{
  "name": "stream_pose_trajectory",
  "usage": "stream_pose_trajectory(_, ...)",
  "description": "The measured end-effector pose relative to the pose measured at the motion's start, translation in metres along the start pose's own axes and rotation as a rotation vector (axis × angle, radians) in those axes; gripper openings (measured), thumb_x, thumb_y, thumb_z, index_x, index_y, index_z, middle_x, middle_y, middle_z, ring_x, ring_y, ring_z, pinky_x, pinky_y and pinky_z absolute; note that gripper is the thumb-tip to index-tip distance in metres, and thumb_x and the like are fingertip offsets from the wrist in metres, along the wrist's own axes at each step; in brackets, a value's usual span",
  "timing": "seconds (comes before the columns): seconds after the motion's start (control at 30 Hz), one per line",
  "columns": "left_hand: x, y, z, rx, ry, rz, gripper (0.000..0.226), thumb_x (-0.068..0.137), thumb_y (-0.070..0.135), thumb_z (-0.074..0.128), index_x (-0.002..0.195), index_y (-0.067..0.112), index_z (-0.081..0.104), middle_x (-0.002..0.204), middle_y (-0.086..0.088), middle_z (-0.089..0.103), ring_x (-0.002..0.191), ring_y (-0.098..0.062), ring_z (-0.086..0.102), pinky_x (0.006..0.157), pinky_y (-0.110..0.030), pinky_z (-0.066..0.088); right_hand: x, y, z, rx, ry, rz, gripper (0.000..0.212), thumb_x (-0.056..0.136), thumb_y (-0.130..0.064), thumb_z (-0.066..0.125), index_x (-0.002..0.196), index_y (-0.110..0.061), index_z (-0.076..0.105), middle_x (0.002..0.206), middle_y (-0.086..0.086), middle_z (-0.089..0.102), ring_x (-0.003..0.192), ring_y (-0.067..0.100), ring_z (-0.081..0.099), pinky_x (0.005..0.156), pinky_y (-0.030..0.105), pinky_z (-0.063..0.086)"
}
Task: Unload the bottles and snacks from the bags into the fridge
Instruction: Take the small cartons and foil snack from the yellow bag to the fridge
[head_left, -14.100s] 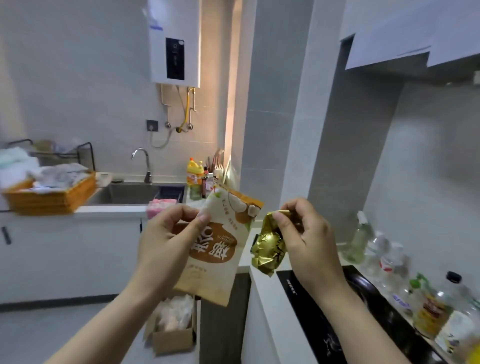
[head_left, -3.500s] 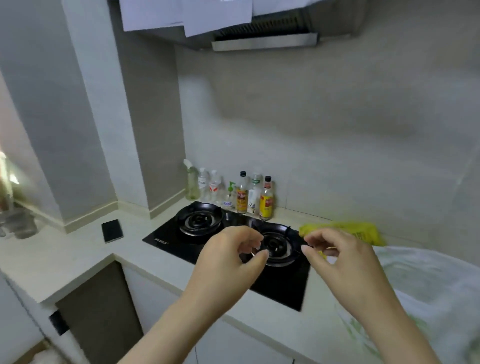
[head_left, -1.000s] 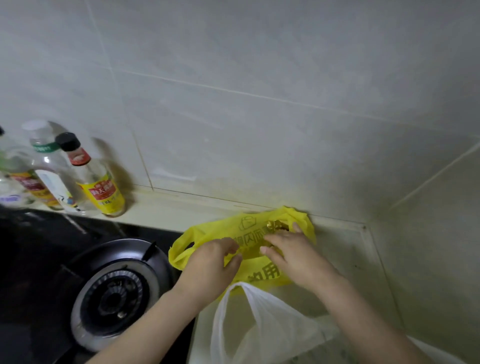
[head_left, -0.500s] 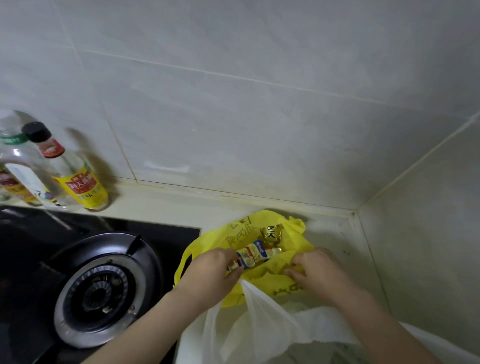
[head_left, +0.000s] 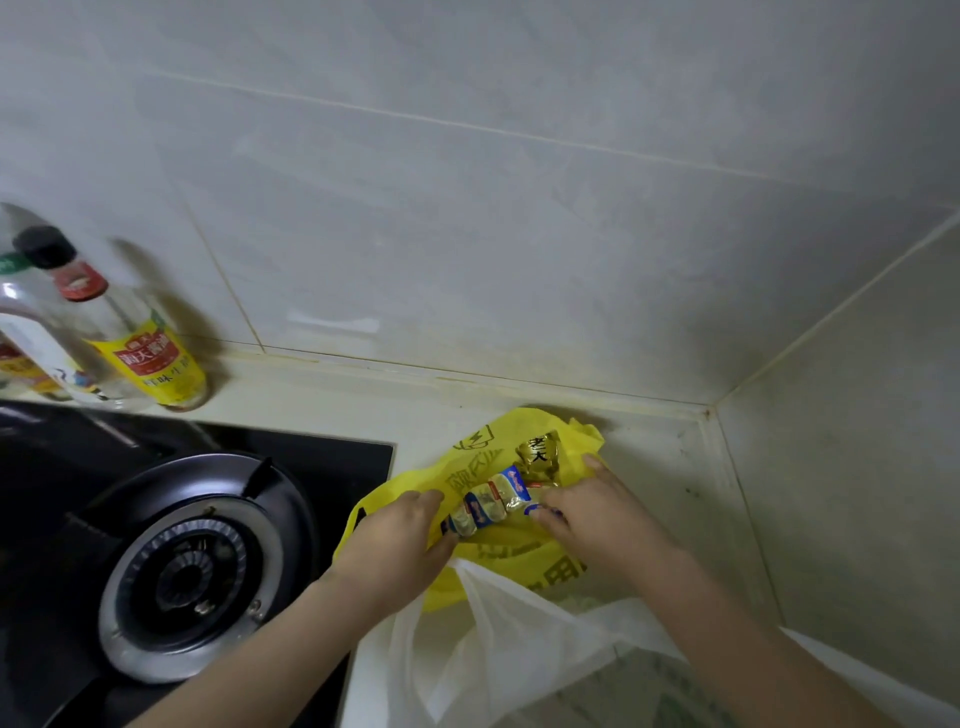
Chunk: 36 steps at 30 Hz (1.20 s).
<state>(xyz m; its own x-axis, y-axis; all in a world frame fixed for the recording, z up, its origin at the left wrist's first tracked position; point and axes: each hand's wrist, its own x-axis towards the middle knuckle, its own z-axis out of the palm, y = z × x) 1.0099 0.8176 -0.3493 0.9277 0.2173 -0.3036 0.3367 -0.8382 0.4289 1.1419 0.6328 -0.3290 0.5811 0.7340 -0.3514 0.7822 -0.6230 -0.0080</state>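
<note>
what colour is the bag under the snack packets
The bag is yellow with dark printed characters, clearest in the head view.
</note>
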Motion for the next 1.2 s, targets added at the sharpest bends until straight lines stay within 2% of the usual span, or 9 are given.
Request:
stream_pose_trajectory(0.1, 0.001, -0.004, 0.007, 0.034, 0.001, -0.007, 0.052, 0.092, 0.043, 0.048, 0.136, 0.015, 0.041, 0.136, -0.003, 0.049, 0.120, -0.023, 0.052, 0.094, -0.035, 0.045, -0.008, 0.003, 0.006, -0.026, -0.045, 0.038, 0.033, 0.100, -0.041, 0.034, 0.105, -0.021, 0.061, 0.100, 0.004, 0.068, 0.104, 0.022, 0.058, 0.117, 0.036, 0.012)
stream_pose_trajectory(0.2, 0.003, -0.007, 0.011, 0.087, -0.017, -0.026, 0.068, 0.090, 0.048, 0.049, 0.147, 0.018, 0.025, 0.150, -0.002, 0.031, 0.124, -0.024, 0.049, 0.095, -0.034, 0.045, -0.016, 0.006, 0.010, 0.048, -0.016, 0.092, 0.030, 0.096, -0.041, 0.044, 0.120, -0.025, 0.054, 0.115, -0.001, 0.064, 0.114, 0.019, 0.053, 0.111, 0.031, 0.022)
stream_pose_trajectory(0.37, 0.005, -0.007, 0.012, 0.170, 0.022, -0.053, 0.081, 0.086, 0.054, 0.051, 0.150, 0.022, 0.013, 0.158, -0.005, 0.008, 0.116, -0.026, 0.056, 0.086, -0.031, 0.045, -0.013, 0.007, 0.011, 0.180, 0.096, 0.108, 0.077, 0.085, -0.034, 0.062, 0.146, -0.024, 0.017, 0.127, -0.001, 0.058, 0.115, 0.023, 0.052, 0.099, 0.030, 0.035)
stream_pose_trajectory(0.47, 0.009, -0.010, 0.014, 0.089, 0.141, 0.038, 0.073, 0.079, 0.046, 0.064, 0.141, 0.020, 0.037, 0.148, -0.005, 0.033, 0.106, -0.025, 0.060, 0.080, -0.032, 0.048, -0.006, 0.006, 0.011, 0.242, 0.141, 0.124, 0.101, 0.080, -0.028, 0.068, 0.150, -0.026, -0.005, 0.130, 0.001, 0.054, 0.111, 0.025, 0.053, 0.090, 0.032, 0.043)
stream_pose_trajectory(0.53, 0.013, -0.010, 0.014, -0.022, 0.222, 0.178, 0.050, 0.074, 0.035, 0.070, 0.120, 0.016, 0.059, 0.118, -0.003, 0.058, 0.094, -0.024, 0.062, 0.072, -0.033, 0.051, -0.001, 0.007, 0.012, 0.271, 0.163, 0.123, 0.111, 0.078, -0.028, 0.071, 0.149, -0.028, -0.013, 0.128, 0.002, 0.055, 0.105, 0.025, 0.056, 0.084, 0.035, 0.049)
stream_pose_trajectory(0.6, 0.017, -0.003, 0.014, -0.095, 0.196, 0.250, 0.030, 0.077, 0.027, 0.068, 0.104, 0.016, 0.065, 0.096, 0.000, 0.060, 0.085, -0.021, 0.060, 0.066, -0.032, 0.049, 0.003, 0.007, 0.012, 0.292, 0.171, 0.131, 0.117, 0.077, -0.028, 0.073, 0.148, -0.028, -0.019, 0.121, 0.003, 0.058, 0.097, 0.024, 0.059, 0.080, 0.037, 0.052)
stream_pose_trajectory(0.7, 0.026, 0.006, 0.018, -0.092, 0.131, 0.187, 0.028, 0.083, 0.027, 0.062, 0.109, 0.017, 0.062, 0.100, -0.001, 0.058, 0.088, -0.020, 0.057, 0.071, -0.032, 0.048, 0.005, 0.006, 0.011, 0.309, 0.170, 0.129, 0.118, 0.078, -0.028, 0.073, 0.148, -0.028, -0.021, 0.121, 0.004, 0.058, 0.098, 0.025, 0.059, 0.081, 0.038, 0.052)
stream_pose_trajectory(0.9, 0.050, 0.003, 0.031, 0.188, 0.012, 0.033, 0.036, 0.083, 0.040, 0.061, 0.110, 0.017, 0.052, 0.113, -0.003, 0.055, 0.102, -0.022, 0.055, 0.074, -0.031, 0.044, 0.008, 0.009, 0.014, 0.345, 0.161, 0.124, 0.118, 0.076, -0.027, 0.074, 0.149, -0.027, -0.019, 0.126, 0.004, 0.057, 0.102, 0.025, 0.059, 0.084, 0.038, 0.051)
stream_pose_trajectory(1.2, 0.058, -0.004, 0.038, 0.198, 0.010, 0.041, 0.039, 0.080, 0.041, 0.066, 0.110, 0.019, 0.057, 0.115, -0.002, 0.050, 0.100, -0.021, 0.057, 0.074, -0.029, 0.045, 0.014, 0.012, 0.024, 0.371, 0.180, 0.129, 0.122, 0.075, -0.029, 0.077, 0.147, -0.030, -0.021, 0.122, 0.005, 0.059, 0.098, 0.023, 0.060, 0.080, 0.038, 0.054)
